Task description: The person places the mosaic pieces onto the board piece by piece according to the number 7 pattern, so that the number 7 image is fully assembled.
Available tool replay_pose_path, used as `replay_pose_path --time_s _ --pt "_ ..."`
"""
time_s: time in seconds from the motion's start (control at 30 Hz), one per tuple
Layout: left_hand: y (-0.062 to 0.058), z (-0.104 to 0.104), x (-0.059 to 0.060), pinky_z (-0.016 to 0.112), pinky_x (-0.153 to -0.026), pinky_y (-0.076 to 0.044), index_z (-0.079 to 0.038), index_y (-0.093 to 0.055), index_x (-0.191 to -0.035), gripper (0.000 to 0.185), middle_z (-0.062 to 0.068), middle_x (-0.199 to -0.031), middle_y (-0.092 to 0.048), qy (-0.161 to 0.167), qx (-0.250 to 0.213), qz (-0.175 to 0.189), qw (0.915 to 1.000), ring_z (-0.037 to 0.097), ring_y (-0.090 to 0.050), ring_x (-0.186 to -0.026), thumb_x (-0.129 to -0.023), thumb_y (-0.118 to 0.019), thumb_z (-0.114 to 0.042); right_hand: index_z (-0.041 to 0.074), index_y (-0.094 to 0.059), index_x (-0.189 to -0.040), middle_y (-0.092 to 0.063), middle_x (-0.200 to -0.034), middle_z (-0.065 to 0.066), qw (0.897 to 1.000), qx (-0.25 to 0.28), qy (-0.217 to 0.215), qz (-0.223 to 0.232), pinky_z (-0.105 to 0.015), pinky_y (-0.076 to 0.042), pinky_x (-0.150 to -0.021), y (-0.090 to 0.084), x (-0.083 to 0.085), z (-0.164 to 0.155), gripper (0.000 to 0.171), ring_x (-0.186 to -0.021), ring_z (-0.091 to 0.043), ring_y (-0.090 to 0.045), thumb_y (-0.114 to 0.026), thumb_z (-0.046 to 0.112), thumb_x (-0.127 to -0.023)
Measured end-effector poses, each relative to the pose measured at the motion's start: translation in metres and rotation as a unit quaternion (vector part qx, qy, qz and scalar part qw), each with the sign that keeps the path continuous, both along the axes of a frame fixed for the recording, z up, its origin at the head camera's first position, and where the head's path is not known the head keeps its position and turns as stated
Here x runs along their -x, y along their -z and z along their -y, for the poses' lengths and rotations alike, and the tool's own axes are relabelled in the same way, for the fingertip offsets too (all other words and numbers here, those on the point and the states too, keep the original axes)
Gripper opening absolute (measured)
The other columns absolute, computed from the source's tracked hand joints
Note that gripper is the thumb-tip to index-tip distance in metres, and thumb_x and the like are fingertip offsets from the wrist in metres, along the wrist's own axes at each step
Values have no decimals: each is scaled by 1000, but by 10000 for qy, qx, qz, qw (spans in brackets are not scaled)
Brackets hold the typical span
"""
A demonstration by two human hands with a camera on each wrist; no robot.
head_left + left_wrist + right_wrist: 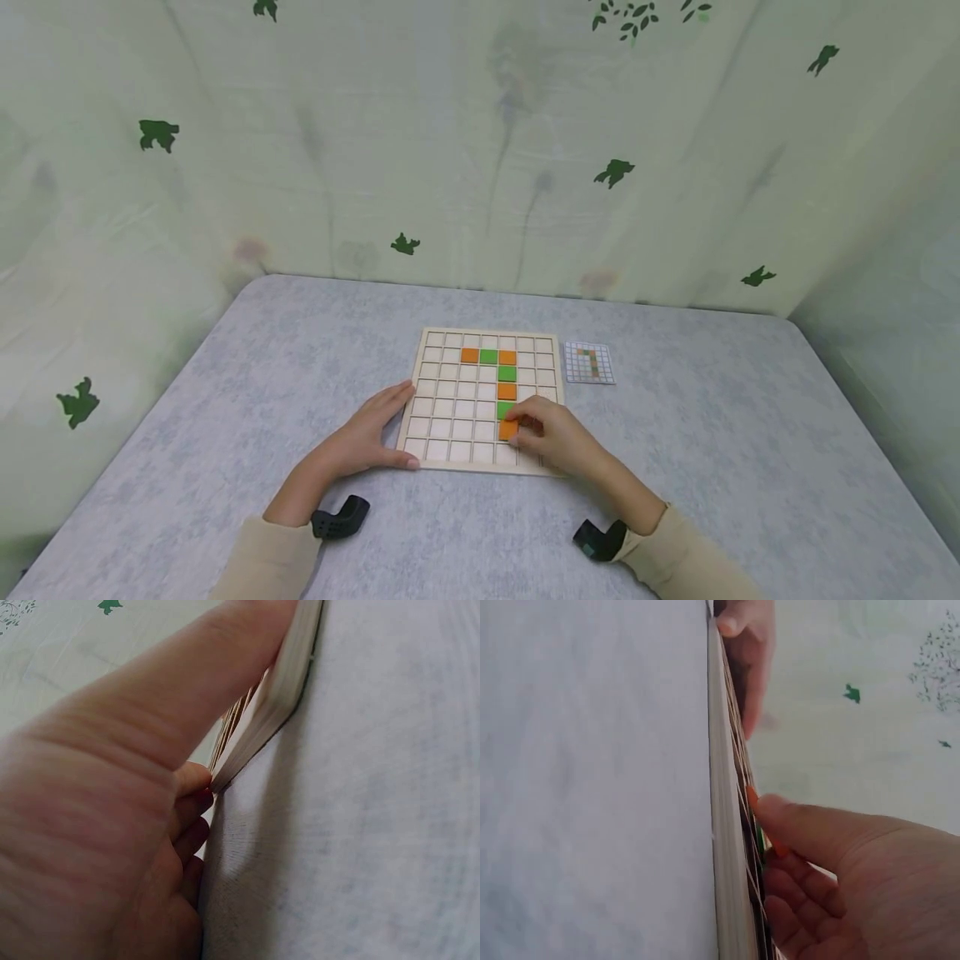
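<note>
A wooden grid board (450,417) lay flat on the grey table (225,417), and everything else sat around it. The left hand (371,437) rested against the board's left edge near its front corner, fingers fairly straight, thumb along the front edge, holding nothing. The right hand (555,437) lay over the board's front right part, its curled fingers pinching an orange tile (507,429) set in a cell there. Behind that tile ran a column of green and orange tiles. A pattern card (589,362) lay just right of the board's far corner.
</note>
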State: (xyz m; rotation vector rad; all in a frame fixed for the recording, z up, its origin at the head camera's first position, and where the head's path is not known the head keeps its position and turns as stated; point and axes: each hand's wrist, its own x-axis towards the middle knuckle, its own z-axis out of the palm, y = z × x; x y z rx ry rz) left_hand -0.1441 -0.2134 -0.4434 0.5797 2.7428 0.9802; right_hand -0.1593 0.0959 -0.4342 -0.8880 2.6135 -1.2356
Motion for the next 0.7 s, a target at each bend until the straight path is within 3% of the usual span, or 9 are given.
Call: replay_pose_path --time_s 0.23,0.47,0.6,0.7 --pt "-1 -1 1 53 -102 -17 -2 -21 -142 113 14 -147 -17 10 -24 -8 10000 35 -12 -132 -59 -75 -55 10 -65 -102 -52 -100 4 9995 -308 -59 -29 -25 -42 -69 -3 -3 5 24 -84 -11 -46 -70 12 -79" --pt "-2 -2 1 54 -102 -17 -2 -21 -142 113 15 -147 -16 -10 30 64 10000 36 -12 -132 -59 -76 -54 11 -58 -118 -50 -114 2 9981 -592 48 140 -33 -44 -83 -18 -5 -7 37 -102 -16 -49 -65 21 -84" --pt "-8 -3 0 52 -102 -17 -2 -20 -142 112 15 -147 -15 -6 209 59 9998 35 -12 -132 -60 -76 -53 9 -50 -128 -45 -129 -8 9946 -750 360 -623 -45 -38 -92 -31 -4 -27 48 -118 -27 -42 -63 26 -85" --pt "-16 -3 -1 51 -102 -17 -1 -21 -142 108 15 -147 -14 -9 546 -234 9982 35 -12 -132 -63 -73 -53 8 -43 -134 -36 -137 -13 9816 -1118 671 -1393 -53 -29 -96 -39 -1 -47 57 -125 -33 -32 -63 28 -84"
